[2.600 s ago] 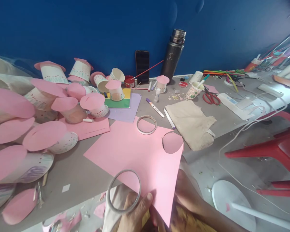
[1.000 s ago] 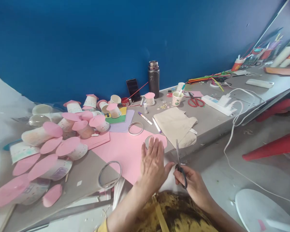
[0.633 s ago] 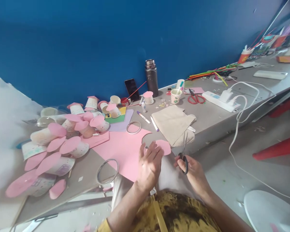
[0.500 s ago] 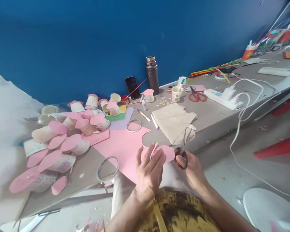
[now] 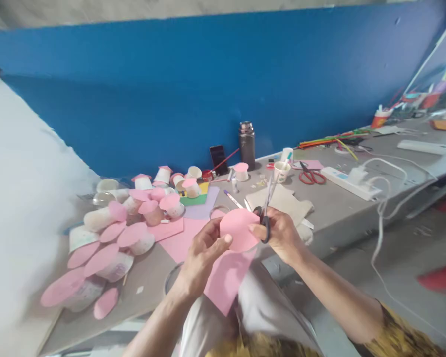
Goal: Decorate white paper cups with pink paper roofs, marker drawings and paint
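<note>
A roughly round piece of pink paper [image 5: 240, 230] is held up between my two hands. My left hand [image 5: 204, 253] pinches its left edge, thumb in front and fingers behind. My right hand [image 5: 284, 235] has black-handled scissors [image 5: 269, 193] in it, blades pointing up, and its thumb presses on the right edge of the paper. Below the round piece, a larger pink sheet [image 5: 226, 285] hangs over the table edge towards my lap. A roll of tape [image 5: 171, 277] lies partly hidden behind my left forearm.
Several paper cups with pink discs [image 5: 134, 235] crowd the table's left side. A beige cloth [image 5: 282, 201], a dark flask [image 5: 247, 148], a phone [image 5: 218, 157], red-handled scissors [image 5: 312, 177] and a power strip [image 5: 351, 183] with white cables lie behind and to the right.
My left hand has moved from lying flat over the pink paper to pinching the round piece, now raised and facing me. The scissors came up with my right hand. The view has tilted upward.
</note>
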{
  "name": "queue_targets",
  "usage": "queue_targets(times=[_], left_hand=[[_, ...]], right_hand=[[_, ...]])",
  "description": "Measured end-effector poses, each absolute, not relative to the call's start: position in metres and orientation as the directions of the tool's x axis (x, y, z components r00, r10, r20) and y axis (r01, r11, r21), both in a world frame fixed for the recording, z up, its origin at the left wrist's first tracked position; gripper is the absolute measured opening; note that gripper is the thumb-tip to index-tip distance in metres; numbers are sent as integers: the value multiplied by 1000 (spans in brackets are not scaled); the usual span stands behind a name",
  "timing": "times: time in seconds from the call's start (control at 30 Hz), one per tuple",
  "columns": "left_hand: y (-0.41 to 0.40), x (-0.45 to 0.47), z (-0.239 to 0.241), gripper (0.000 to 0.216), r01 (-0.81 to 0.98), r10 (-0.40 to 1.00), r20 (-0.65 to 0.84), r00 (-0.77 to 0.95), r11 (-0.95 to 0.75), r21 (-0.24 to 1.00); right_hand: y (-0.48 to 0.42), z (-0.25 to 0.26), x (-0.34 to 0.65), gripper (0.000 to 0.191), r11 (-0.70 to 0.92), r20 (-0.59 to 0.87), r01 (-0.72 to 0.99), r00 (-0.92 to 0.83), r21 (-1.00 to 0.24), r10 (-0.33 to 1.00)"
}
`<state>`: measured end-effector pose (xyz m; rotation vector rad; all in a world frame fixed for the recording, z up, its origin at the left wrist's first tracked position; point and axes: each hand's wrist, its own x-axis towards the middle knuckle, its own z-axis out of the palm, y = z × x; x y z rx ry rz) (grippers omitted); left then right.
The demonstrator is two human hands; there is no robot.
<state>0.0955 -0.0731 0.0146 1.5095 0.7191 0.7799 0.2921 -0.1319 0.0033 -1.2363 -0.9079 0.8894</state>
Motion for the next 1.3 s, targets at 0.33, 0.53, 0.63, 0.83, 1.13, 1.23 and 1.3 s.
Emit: queue_targets(times=[0.33,0.53,0.63,0.83,1.13,1.23,1.3], left_hand=[[48,100,26,42,-267,973,80,214,-21,964],[73,94,-1,34,-196,987,120,108,-98,976],[76,93,-11,32,-148,987,144,71,-133,980],[71,95,-10,28,-117,990,130,57,-122,986],[64,93,-7,29,-45,989,138,46,-136,990],[59,94,-2,32,30,989,147,16,-147,989],[57,94,-1,33,49,989,151,7,-151,987]], right_hand=[[29,16,313,68,142,149,-66,-121,-988,981],[39,-30,306,77,96,114,-91,-221,-991,969],[33,-45,305,75,106,118,-54,-297,-993,948],[28,-41,304,77,88,81,10,-292,-996,953],[20,-33,294,74,46,50,-18,-325,-999,944],[20,-34,291,69,69,84,-56,-339,-996,937],[20,-36,289,67,81,101,-71,-354,-994,930]])
